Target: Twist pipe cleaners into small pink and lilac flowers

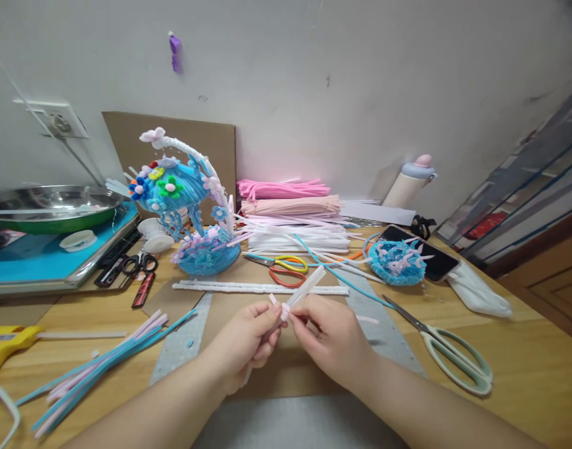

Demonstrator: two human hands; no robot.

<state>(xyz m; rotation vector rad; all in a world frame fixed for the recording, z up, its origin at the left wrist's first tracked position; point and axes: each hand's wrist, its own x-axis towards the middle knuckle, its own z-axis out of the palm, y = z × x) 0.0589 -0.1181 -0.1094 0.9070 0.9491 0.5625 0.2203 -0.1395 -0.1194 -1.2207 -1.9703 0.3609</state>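
Near the middle of the view, my left hand (255,333) is closed around pale pink and white pipe cleaners (305,288), which angle up to the right. Thumb and forefinger of my right hand (330,337) pinch the same bundle at a small pale pink loop (285,310). Both hands are almost touching, above a brown cardboard sheet (286,368). Just behind them lies a long white fuzzy strip (220,287). The lower ends of the bundle are partly hidden by my left hand.
Green-handled scissors (458,362) lie right, beside a blue flower piece (397,262) and a phone (438,259). Pipe cleaner stacks (290,206) and a blue flower ornament (206,252) stand behind. Left are loose blue and pink stems (103,368) and a yellow glue gun (10,346).
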